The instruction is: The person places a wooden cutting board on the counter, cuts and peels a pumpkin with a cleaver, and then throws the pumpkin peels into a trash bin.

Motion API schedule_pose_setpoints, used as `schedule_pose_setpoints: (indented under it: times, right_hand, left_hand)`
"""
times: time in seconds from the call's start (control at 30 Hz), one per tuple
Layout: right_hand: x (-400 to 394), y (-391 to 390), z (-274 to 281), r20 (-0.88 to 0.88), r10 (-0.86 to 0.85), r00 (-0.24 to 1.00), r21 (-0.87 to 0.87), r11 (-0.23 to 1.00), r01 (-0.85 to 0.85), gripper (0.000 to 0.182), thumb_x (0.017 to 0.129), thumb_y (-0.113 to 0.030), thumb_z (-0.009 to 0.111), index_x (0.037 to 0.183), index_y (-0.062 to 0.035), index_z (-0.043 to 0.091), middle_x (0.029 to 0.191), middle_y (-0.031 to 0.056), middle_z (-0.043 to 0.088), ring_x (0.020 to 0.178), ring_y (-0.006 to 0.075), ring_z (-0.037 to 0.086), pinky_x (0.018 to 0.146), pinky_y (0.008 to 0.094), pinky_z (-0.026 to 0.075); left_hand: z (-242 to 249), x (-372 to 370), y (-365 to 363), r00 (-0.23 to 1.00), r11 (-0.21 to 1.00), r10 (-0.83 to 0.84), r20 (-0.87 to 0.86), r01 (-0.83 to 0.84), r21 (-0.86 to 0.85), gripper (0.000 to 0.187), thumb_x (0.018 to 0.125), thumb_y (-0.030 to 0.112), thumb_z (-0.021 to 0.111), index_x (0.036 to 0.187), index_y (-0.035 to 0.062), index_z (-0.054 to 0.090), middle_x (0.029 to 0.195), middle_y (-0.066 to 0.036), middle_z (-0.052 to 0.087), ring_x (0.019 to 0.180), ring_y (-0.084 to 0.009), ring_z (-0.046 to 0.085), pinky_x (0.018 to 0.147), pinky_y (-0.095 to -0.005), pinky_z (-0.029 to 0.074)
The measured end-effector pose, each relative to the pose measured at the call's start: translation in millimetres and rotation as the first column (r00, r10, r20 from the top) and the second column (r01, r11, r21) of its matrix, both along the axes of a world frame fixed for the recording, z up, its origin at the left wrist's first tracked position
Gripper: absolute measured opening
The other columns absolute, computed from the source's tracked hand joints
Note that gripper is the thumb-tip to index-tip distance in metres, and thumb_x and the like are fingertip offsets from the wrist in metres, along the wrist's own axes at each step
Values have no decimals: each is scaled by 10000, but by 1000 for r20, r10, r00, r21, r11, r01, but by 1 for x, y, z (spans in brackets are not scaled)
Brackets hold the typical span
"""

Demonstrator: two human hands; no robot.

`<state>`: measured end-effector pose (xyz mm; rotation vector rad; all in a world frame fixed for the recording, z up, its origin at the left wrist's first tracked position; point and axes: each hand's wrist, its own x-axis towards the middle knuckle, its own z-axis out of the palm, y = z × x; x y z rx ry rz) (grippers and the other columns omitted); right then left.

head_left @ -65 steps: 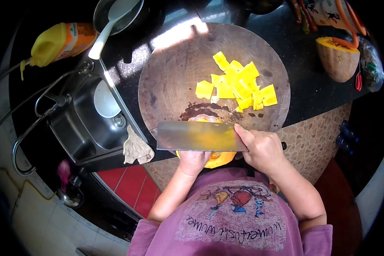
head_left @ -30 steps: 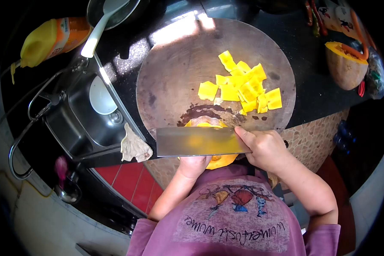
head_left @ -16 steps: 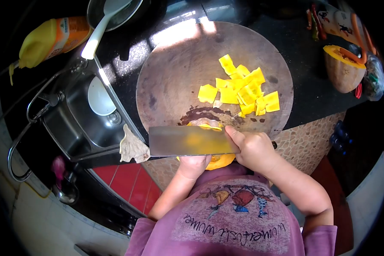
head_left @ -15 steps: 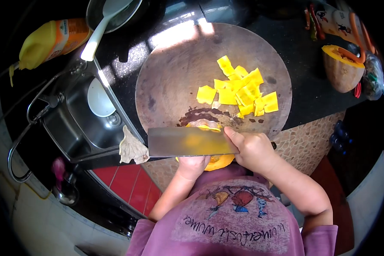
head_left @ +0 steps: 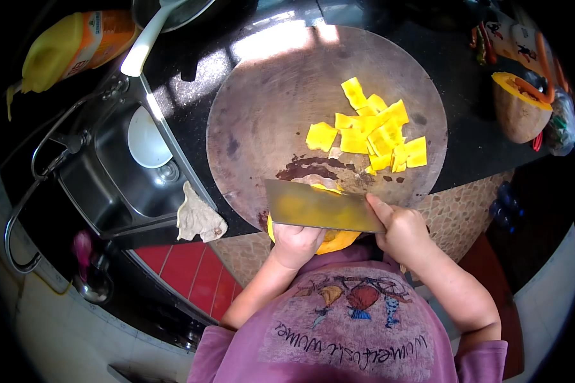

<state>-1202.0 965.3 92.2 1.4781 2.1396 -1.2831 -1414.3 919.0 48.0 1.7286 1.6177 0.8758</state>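
Observation:
My right hand (head_left: 400, 228) grips a cleaver (head_left: 322, 205) whose broad blade stretches leftward across the near edge of the round wooden cutting board (head_left: 255, 115). Under the blade is a piece of pumpkin (head_left: 340, 241), orange inside, mostly hidden by the steel. My left hand (head_left: 298, 242) is closed on the pumpkin's near left side, its fingers partly covered by the blade. A bit of pale rind shows just beyond the blade. Farther right on the board lies a loose heap of flat yellow pumpkin pieces (head_left: 370, 131) beside dark wet stains.
Left of the board is a steel sink (head_left: 115, 191) holding a white bowl (head_left: 148, 137), with a crumpled cloth (head_left: 198, 215) on its near corner. A yellow bottle (head_left: 64, 51) and a pan (head_left: 195, 13) sit behind. A cut pumpkin half (head_left: 521, 112) stands at right.
The cleaver has shifted right relative to the board and now tilts, its left end farther away. More of my left hand shows. The whole view has moved slightly; the heap is unchanged.

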Motion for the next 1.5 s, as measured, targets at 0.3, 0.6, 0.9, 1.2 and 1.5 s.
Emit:
schedule_pose_setpoints:
  times: [0.3,0.6,0.9,1.2,1.5]
  right_hand:
    - [-32,29,11,174,49,984,-208,978,-11,255,797,-82,566,1026,5,633,814,213,689,748,381,689,688,479,551]
    - [-35,38,-16,160,40,986,-161,987,-14,219,797,-98,582,971,-9,682,802,240,681,779,379,691,719,453,543]
    - [-15,34,-6,-141,-329,934,-114,942,315,232,836,-135,614,1025,-20,683,822,255,665,808,412,659,755,463,540]
    - [-8,17,6,-108,-91,990,85,991,100,254,796,-104,658,1044,-50,666,762,179,680,692,352,678,629,450,554]
    - [-3,-20,13,-197,-88,976,137,984,116,448,699,-24,648,1146,-23,619,818,137,690,687,307,681,622,406,561]
  left_hand:
    - [0,3,-11,977,999,-15,-211,25,44,297,636,-3,753,913,101,728,1065,-56,595,1012,-296,551,873,-412,438]
    - [10,-4,-9,990,999,-1,-141,9,52,279,685,61,805,945,81,706,1036,-75,609,986,-287,565,882,-388,457]
    - [22,-26,-46,927,849,239,-288,-344,-401,629,744,124,764,1294,-12,491,1248,-218,484,1156,-380,470,1011,-446,389]
    - [25,-55,-12,947,949,-43,-318,-61,-310,465,671,-64,691,1119,-8,580,1129,-193,575,1048,-389,536,919,-434,466]
    - [29,-23,-33,978,992,-91,-190,74,-98,372,673,105,773,1035,61,699,1137,-106,640,1115,-337,580,1007,-492,422]
